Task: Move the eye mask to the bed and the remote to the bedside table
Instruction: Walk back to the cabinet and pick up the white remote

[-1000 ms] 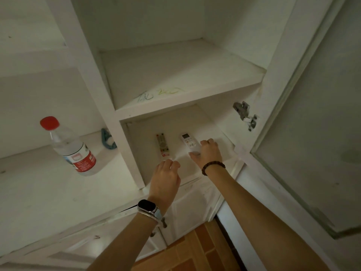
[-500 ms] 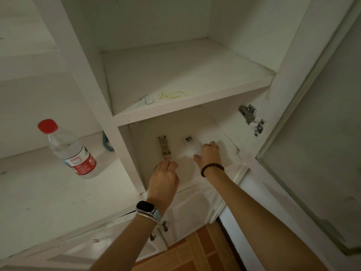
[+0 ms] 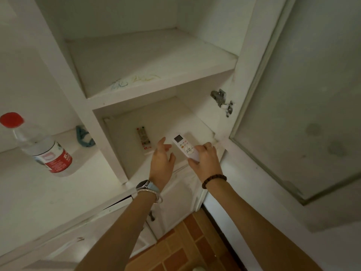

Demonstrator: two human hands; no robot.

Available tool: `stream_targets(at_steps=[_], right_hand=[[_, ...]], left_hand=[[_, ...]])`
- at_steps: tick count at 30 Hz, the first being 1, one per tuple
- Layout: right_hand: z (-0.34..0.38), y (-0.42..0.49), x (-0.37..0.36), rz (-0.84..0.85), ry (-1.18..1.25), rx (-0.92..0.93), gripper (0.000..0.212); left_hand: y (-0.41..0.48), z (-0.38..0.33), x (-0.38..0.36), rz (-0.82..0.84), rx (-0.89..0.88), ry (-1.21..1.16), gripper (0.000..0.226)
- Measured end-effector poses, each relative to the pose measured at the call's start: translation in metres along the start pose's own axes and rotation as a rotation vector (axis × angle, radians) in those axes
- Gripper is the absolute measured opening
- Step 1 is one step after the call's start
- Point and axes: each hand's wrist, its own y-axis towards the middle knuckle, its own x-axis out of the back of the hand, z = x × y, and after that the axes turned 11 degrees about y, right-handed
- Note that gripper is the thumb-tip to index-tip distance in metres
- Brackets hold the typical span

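Note:
My right hand (image 3: 205, 159) grips the lower end of a white remote with a small screen (image 3: 184, 146), lifted a little off the floor of the lower cupboard compartment (image 3: 125, 137). My left hand (image 3: 162, 161) hovers just left of it, fingers spread and holding nothing. A second, slimmer remote with coloured buttons (image 3: 143, 138) lies flat further back in the same compartment. A teal fabric item (image 3: 84, 137), possibly the eye mask, lies on the open shelf to the left, partly hidden by the cupboard's upright.
A clear water bottle with a red cap and red label (image 3: 43, 147) stands on the left shelf (image 3: 39, 192). The glass cupboard door (image 3: 302, 114) hangs open at the right on a metal hinge (image 3: 221, 100). The upper shelf (image 3: 148, 61) carries scribbles. Orange floor tiles (image 3: 185, 249) show below.
My right hand closed on the screen remote and raised it toward me off the compartment floor. My left hand moved right, toward that remote, and spread its fingers.

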Motion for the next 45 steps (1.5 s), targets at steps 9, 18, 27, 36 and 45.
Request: stream_targets(at_steps=[9, 18, 27, 36, 45], right_hand=[[-0.014, -0.041, 0.015, 0.007, 0.01, 0.01, 0.041], [-0.008, -0.076, 0.026, 0.125, 0.102, 0.102, 0.045], [0.004, -0.153, 0.02, 0.401, 0.109, 0.331, 0.044], [0.043, -0.272, -0.029, 0.81, 0.058, 0.572, 0.042], [0.128, -0.416, -0.068, 1.073, 0.104, 0.857, 0.044]], left_hand=[[-0.028, -0.011, -0.006, -0.035, -0.099, -0.014, 0.049], [-0.089, -0.006, 0.014, -0.158, -0.082, -0.031, 0.051], [-0.222, -0.001, 0.032, -0.349, 0.147, 0.075, 0.047], [-0.409, 0.019, 0.064, -0.498, 0.504, 0.239, 0.052], [-0.588, 0.015, 0.129, -0.695, 0.768, 0.336, 0.053]])
